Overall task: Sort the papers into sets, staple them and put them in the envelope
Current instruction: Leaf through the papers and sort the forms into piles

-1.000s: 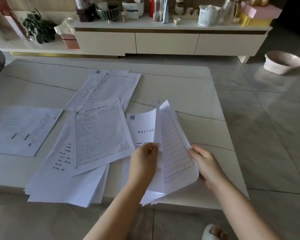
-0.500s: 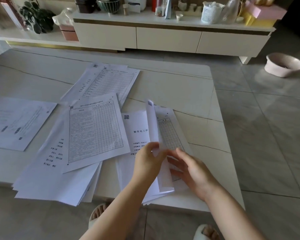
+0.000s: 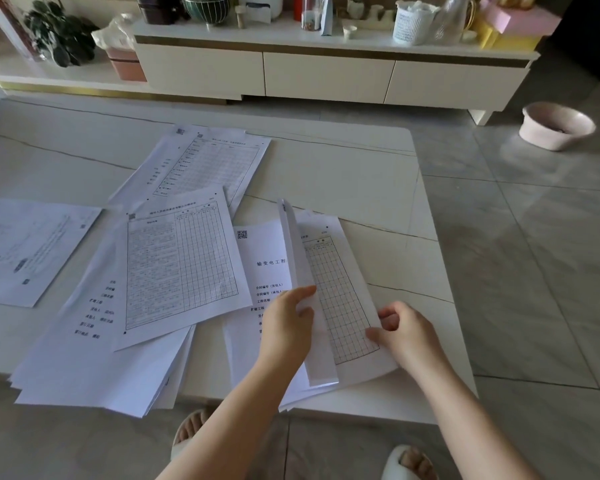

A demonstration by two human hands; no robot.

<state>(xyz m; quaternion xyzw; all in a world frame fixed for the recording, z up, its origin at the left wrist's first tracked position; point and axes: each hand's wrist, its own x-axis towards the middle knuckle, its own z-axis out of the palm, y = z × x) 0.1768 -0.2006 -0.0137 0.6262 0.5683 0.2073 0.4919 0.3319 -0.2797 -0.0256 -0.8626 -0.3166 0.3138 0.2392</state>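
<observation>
Head view: both hands, left and right, pinch gridded sheet.

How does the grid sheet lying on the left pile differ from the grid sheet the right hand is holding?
The left-pile grid sheet lies flat and untouched; the held grid sheet is pinched at its right edge by the right hand.
The left-pile grid sheet shows its full table; the held grid sheet is partly hidden by an upturned page that the left hand holds.
Both are white printed forms on the table.

White papers – black grids; pale marble table – dark veins.
</observation>
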